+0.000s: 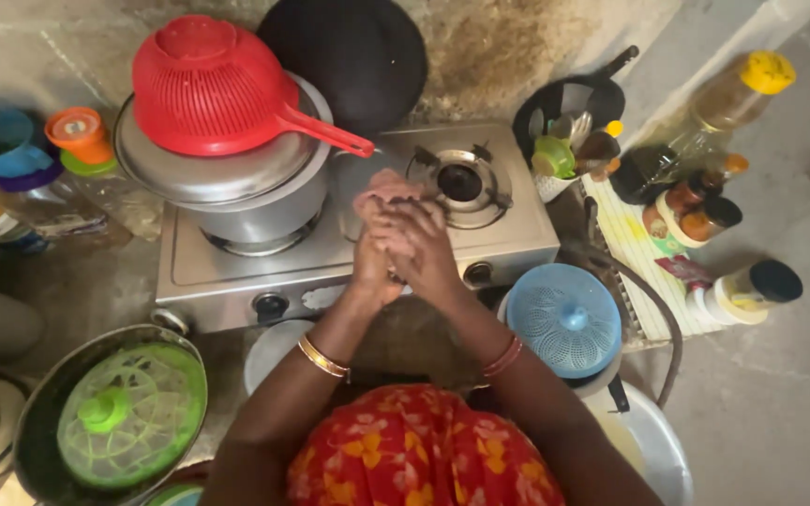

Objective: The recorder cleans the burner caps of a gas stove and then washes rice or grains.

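Both my hands are pressed together over the middle of a steel two-burner gas stove (517, 245). My left hand (372, 255) and my right hand (419, 245) wring or squeeze a small pinkish cloth (384, 185) whose bunched end sticks out above my fingers. A gold bangle sits on my left wrist, a red one on my right. The right burner (459, 183) is bare. On the left burner stands a large steel pot (264, 211) with a lid, and a red plastic colander (213, 89) lies upside down on it.
A black pan (349, 52) leans behind the stove. Bottles and jars (705, 187) crowd the right side, with a utensil holder (564, 141). A blue strainer lid (564, 319) and a green lid in a pot (128, 412) sit near me. Cups (11, 150) stand left.
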